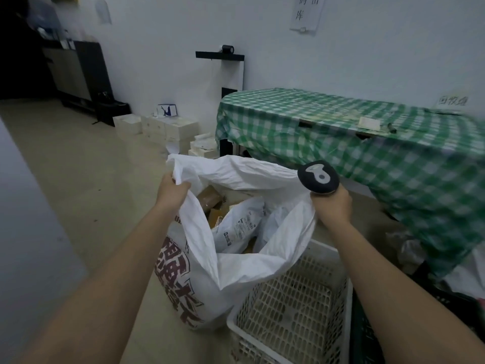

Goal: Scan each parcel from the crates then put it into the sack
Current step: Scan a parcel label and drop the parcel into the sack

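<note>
I'm holding the sack [210, 258] open, left hand [172, 191] pinching its rim, right hand [332, 206] gripping scanner [319, 177] and rim; crate [288, 311] looks empty, so I'm needing another crate's parcel next.

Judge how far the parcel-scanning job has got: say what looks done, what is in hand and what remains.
Done: several parcels, a white plastic mailer bag and brown cardboard boxes, already lie in the large white woven sack. The white plastic lattice crate beside it looks empty.
In hand: left hand grips the sack's rim; right hand holds the black handheld scanner against the opposite rim.
Left: no unscanned parcels are visible.
</note>
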The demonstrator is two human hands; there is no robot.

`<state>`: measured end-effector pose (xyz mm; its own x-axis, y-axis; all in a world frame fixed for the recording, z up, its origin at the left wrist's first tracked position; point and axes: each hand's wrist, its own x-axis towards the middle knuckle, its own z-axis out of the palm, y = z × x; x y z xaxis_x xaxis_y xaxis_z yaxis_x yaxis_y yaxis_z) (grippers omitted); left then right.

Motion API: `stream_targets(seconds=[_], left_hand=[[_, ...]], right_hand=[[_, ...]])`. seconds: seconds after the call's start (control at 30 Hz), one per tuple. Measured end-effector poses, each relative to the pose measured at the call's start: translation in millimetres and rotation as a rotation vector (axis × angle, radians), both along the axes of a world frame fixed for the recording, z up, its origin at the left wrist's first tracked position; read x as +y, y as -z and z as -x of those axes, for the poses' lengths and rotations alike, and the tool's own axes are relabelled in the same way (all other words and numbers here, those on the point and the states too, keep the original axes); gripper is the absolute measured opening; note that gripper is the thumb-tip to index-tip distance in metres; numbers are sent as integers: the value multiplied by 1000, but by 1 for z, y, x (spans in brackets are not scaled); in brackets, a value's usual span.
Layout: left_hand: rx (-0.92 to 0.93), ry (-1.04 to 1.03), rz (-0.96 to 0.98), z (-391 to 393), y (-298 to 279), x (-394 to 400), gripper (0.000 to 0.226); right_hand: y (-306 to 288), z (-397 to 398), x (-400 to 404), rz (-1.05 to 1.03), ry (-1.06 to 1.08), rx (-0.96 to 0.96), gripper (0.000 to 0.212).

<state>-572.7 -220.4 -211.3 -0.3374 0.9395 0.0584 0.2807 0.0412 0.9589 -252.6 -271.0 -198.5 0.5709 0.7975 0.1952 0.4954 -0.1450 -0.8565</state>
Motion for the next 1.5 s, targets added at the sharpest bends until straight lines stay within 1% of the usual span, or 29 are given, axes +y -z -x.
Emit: stream_targets(seconds=[0.13,0.3,0.37,0.43,0.5,0.53,0.6,0.7,0.73,0.77,0.8,0.87,0.93,1.0,1.07,1.23,1.27,1.3,1.33,1.4,1.43,1.5], left_hand=[[2,19,28,-9,-9,-18,56],[124,12,-8,-37,-20,-50,59],[142,52,-35,-53,-24,-65,59],[141,135,-73,-75,-27,-82,58],[133,221,-101,-103,-28,-100,53],[139,261,-115,-120,-28,-109,50],[151,345,-148,-157,-27,-132,46],[161,499,-206,-216,-22,-164,42],[169,551,-221,-236,-18,-174,41],[175,609,-231,-256,-12,-181,41],[178,673,-227,-277,-4,-189,40],[197,801,-171,-317,16,-200,39],[242,894,-83,-358,43,-205,38],[262,974,14,-397,78,-205,37],[317,1048,95,-430,116,-199,37],[454,1166,245,-496,209,-173,39],[478,1178,263,-508,227,-167,39],[497,1186,280,-520,244,-161,39],[515,1192,300,-532,262,-156,40],[560,1204,338,-556,300,-143,40],[592,1218,353,-567,319,-137,39],[655,1304,394,-585,360,-127,41]], right_hand=[[-7,-7,-16,38,-15,-15,11],[-18,-20,-56,25,-60,45,15],[-20,-29,-77,-14,-77,52,19],[-21,-42,-101,-16,-66,35,27],[-24,-58,-127,26,-52,-1,36],[-25,-68,-141,40,-53,-9,38],[-25,-90,-171,57,-40,-8,35],[-18,-129,-219,95,28,-59,10],[-13,-143,-233,101,53,-68,9],[-6,-158,-247,110,81,-66,13],[2,-173,-260,115,107,-53,22],[22,-199,-282,108,183,18,39],[45,-224,-296,102,291,97,39],[74,-246,-301,91,352,172,38],[100,-262,-301,73,424,248,42],[181,-305,-270,201,452,388,26],[197,-313,-261,258,440,391,20],[214,-322,-252,309,434,396,10],[232,-330,-243,343,439,410,6],[268,-347,-226,387,483,462,26],[283,-354,-219,415,516,465,30],[312,-367,-206,442,548,490,28]])
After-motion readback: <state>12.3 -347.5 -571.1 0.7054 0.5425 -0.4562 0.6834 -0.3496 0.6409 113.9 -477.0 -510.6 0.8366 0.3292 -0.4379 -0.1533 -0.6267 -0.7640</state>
